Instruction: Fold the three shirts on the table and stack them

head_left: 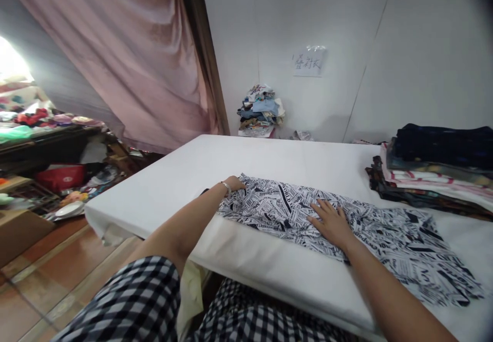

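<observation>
A black-and-white garment with newspaper print (285, 206) lies stretched lengthwise along the near edge of the white-covered table. At its left end is my left hand (234, 184), with a bracelet at the wrist; the fingers are pressed together at the garment's far corner. My right hand (332, 221) rests flat on the middle of the cloth, fingers spread. To the right of that hand the cloth widens out, with some wrinkles.
Folded clothes (439, 167) are stacked at the table's right. Against the wall, beyond the white table (162, 177), stands a pile of clothes (262, 108). A pink curtain (154, 54) hangs at the left, near cluttered shelves. A handwritten sign (309, 62) is on the wall.
</observation>
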Tool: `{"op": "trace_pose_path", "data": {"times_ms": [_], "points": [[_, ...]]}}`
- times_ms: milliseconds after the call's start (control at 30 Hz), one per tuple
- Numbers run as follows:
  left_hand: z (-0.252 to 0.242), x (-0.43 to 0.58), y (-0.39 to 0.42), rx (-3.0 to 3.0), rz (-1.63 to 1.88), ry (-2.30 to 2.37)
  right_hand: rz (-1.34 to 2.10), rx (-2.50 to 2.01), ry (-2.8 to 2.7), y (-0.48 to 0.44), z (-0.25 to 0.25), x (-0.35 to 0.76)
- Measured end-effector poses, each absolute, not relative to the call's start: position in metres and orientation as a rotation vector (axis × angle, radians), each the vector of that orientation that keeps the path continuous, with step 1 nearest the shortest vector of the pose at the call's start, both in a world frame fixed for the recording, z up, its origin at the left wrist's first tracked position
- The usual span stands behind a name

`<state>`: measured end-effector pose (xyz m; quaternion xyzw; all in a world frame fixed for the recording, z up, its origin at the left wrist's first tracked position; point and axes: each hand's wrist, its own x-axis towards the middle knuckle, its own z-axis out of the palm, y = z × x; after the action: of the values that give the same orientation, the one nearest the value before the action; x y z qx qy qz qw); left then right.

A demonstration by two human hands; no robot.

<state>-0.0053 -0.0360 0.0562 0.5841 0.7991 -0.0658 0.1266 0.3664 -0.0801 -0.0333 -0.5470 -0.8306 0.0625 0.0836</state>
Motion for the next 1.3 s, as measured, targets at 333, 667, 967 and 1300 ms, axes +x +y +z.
{"op": "trace_pose_path", "data": {"times_ms": [333, 667, 967, 1300], "points": [[0.128, 0.047, -0.027, 1.939, -0.499, 2.218, 0.310, -1.598, -2.430, -0.081, -0.026, 0.367], [0.139, 0.229, -0.027, 2.108, -0.210, 1.613, 0.770, -1.326, -1.612, -0.060, -0.035, 0.385], [0.104, 0.155, -0.039, 2.133, 0.265, 1.806, 0.944, -1.058, -1.143, -0.054, -0.027, 0.391], [0.014, 0.180, -0.116, 2.615, 0.184, 1.396, 0.692, -1.073, -1.227, -0.070, -0.013, 0.386]]}}
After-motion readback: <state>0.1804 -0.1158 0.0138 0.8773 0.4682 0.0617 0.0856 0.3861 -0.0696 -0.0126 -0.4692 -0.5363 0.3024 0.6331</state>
